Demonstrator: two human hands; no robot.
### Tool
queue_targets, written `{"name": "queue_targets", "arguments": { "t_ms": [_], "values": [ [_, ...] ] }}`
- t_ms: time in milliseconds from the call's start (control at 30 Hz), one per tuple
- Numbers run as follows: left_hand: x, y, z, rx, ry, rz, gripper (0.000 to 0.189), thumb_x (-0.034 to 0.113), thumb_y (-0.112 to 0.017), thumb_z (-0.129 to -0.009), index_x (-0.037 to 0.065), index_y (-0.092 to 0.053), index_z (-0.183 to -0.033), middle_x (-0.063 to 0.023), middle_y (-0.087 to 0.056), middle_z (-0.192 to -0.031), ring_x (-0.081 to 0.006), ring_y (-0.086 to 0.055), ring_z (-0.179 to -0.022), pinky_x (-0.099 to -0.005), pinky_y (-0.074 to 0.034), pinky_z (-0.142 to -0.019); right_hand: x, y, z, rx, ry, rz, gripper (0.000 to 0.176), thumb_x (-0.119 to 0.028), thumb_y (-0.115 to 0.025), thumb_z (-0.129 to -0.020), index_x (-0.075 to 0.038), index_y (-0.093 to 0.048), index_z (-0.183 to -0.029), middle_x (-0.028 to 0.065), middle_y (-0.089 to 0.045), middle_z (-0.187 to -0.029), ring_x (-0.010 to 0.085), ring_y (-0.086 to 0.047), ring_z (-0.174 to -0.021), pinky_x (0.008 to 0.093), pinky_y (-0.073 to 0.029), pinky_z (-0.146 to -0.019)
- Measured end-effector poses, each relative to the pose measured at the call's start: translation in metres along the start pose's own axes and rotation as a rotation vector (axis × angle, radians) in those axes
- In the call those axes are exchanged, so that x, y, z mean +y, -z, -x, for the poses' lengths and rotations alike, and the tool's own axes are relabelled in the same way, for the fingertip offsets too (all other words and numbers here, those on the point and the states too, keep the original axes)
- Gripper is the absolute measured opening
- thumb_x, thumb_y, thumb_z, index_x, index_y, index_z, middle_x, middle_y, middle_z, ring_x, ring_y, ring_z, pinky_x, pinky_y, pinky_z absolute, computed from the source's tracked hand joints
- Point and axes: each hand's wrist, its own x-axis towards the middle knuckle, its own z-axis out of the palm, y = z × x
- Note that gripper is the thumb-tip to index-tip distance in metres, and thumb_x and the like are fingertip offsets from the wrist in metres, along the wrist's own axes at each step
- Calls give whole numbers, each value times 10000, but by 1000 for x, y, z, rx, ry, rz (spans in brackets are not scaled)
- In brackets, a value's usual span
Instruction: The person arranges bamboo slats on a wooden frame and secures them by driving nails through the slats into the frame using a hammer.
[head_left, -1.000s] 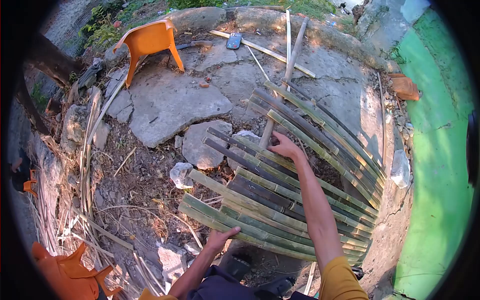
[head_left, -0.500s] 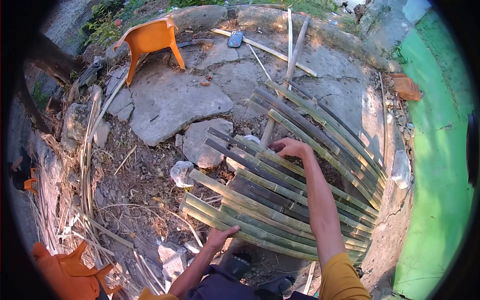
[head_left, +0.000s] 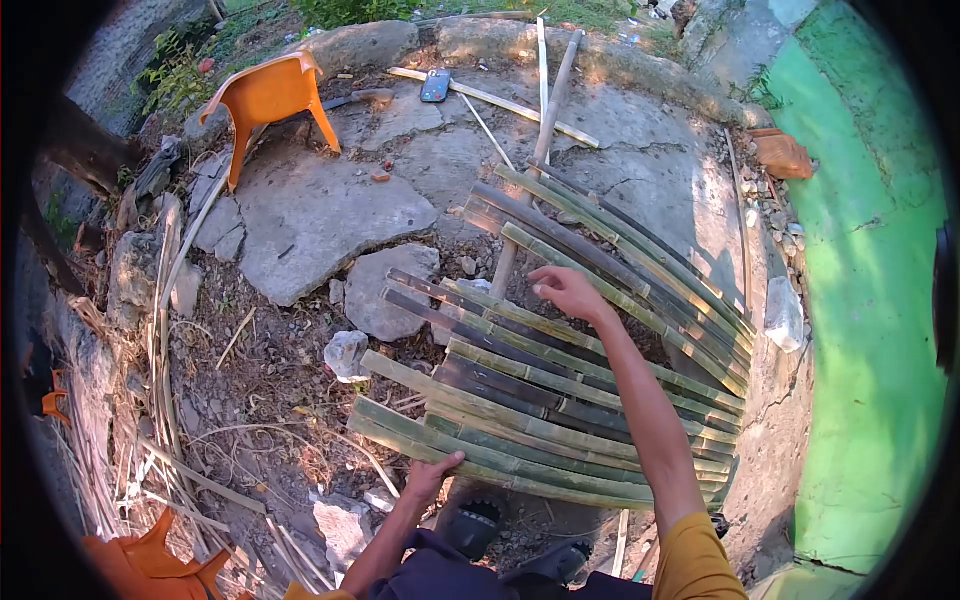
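Note:
Many split bamboo slats (head_left: 520,437), green and dark brown, lie side by side in a fan in front of me, their right ends close together. My left hand (head_left: 432,476) grips the nearest bamboo slat (head_left: 450,455) at its edge, thumb on top and the other fingers partly hidden beneath. My right hand (head_left: 568,292) hovers over the gap between the near and far groups of slats. Its fingers are loosely bent and apart, with nothing visible in them. A long pole (head_left: 560,95) runs under the slats from the far side.
An orange plastic chair (head_left: 268,92) stands at the back left. A phone (head_left: 435,86) lies on a pale strip (head_left: 540,117). Broken concrete slabs (head_left: 335,225), stones (head_left: 346,356) and long thin strips (head_left: 165,330) cover the ground. A green surface (head_left: 865,330) borders the right side.
My right hand has lifted off the slat ends and its fingers have loosened. My left hand keeps its hold on the nearest slat. The whole view has shifted slightly.

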Motion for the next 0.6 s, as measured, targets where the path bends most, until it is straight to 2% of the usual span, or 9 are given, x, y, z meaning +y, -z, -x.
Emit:
{"name": "queue_targets", "arguments": {
  "t_ms": [33, 67, 100, 167, 200, 333, 467, 567, 600],
  "values": [
    [2, -1, 1, -8, -3, 2, 458, 70, -827, -875, -20, -600, -1263, -105, -688, -1175, -223, -678, -1058, -381, -561, -949, -13, -6, 6, 89, 43, 8, 370, -217, -698, -939, -73, -693, -1280, 108, -759, -1003, 172, -703, -939, 348, -560, -872],
    [5, -4, 3, -12, 5, 7, 461, 70, -826, -876, -22, -598, -1266, -105, -688, -1177, -224, -679, -1057, -380, -563, -946, -25, -12, 13, 68, 50, -1, 396, -254, -712, -933, -73, -688, -1284, 153, -761, -1050, 246, -725, -966, 383, -562, -893],
    [7, -5, 5, -14, 12, 12, 463, 70, -825, -877, -25, -597, -1269, -106, -688, -1178, -226, -680, -1056, -380, -565, -943, -29, -21, 17, 69, 50, 6, 396, -254, -712, -933, -73, -688, -1284, 153, -761, -1050, 246, -725, -966, 383, -562, -893],
    [7, -5, 9, -17, 0, 8, 454, 50, -812, -882, -10, -592, -1274, -104, -682, -1179, -230, -682, -1058, -385, -575, -938, -35, -37, 28, -9, -52, 313, 429, -300, -710, -940, -74, -665, -1302, 206, -748, -1111, 365, -721, -1030, 451, -553, -937],
    [6, -5, 11, -17, -7, -2, 446, 30, -800, -886, 5, -587, -1278, -101, -675, -1180, -234, -684, -1060, -389, -585, -934, -28, -48, 30, -22, -87, 401, 511, -349, -716, -941, -79, -606, -1361, 250, -725, -1153, 449, -684, -1088, 510, -534, -954],
    [-6, 9, 6, -11, 1, 41, 449, 66, -817, -884, -22, -599, -1267, -107, -687, -1180, -223, -684, -1046, -367, -579, -916, 0, -68, 40, 88, -10, 328, 621, -355, -743, -927, -78, -519, -1435, 275, -707, -1153, 442, -671, -1109, 524, -528, -959],
    [-12, 10, 6, -32, 37, 59, 436, 46, -806, -887, -6, -598, -1267, -99, -687, -1169, -232, -685, -1057, -379, -581, -932, -3, -70, 49, 97, 34, 352, 629, -341, -743, -927, -79, -511, -1449, 270, -692, -1189, 434, -647, -1153, 514, -517, -986],
    [-18, 16, 1, -39, 24, 67, 437, 42, -803, -886, 11, -598, -1271, -92, -691, -1167, -241, -693, -1057, -394, -587, -941, -9, -69, 52, 84, 23, 385, 641, -336, -736, -934, -81, -495, -1471, 254, -656, -1266, 442, -624, -1187, 510, -511, -999],
    [-21, 18, 0, -45, 25, 88, 440, 44, -807, -884, 15, -600, -1271, -89, -694, -1164, -239, -694, -1057, -392, -587, -942, -20, -70, 58, 88, -70, 399, 648, -325, -742, -922, -89, -497, -1474, 243, -641, -1290, 439, -613, -1207, 507, -501, -1016]
  ]
}}
